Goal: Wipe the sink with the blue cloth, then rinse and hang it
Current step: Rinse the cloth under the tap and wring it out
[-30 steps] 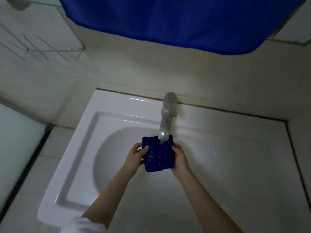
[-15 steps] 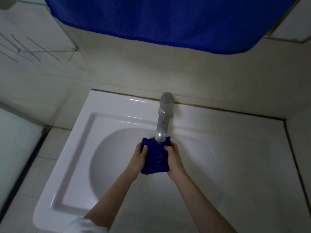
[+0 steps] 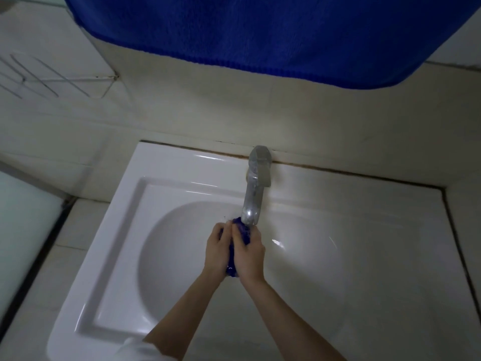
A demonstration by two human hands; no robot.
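Two hands, left (image 3: 217, 250) and right (image 3: 248, 254), are clamped round the cloth (image 3: 244, 231), palms facing each other. Only its far end and a scrap at the wrists show. The cloth is bunched just under the spout of the tap (image 3: 253, 194), over the middle of the sink (image 3: 125, 204) bowl. Step judged: rinse or wring; hanging not yet done. Whether water runs: cannot tell, as the frame is dim and blurred.

Risks:
1. The cloth is wadded, so inner folds may keep dirt unless opened out under the spout.
2. The fingers sit close to the spout tip, and an upward move could knock it.
3. A hard squeeze may spray past the near rim onto the sleeve (image 3: 135, 350).
4. The wet cloth could slip down into the bowl.

Containers:
- Bowl: hands and cloth above it; drain hidden behind them; standing water not discernible.
- Wire rack (image 3: 39, 76), far left on the wall: only its wires show.
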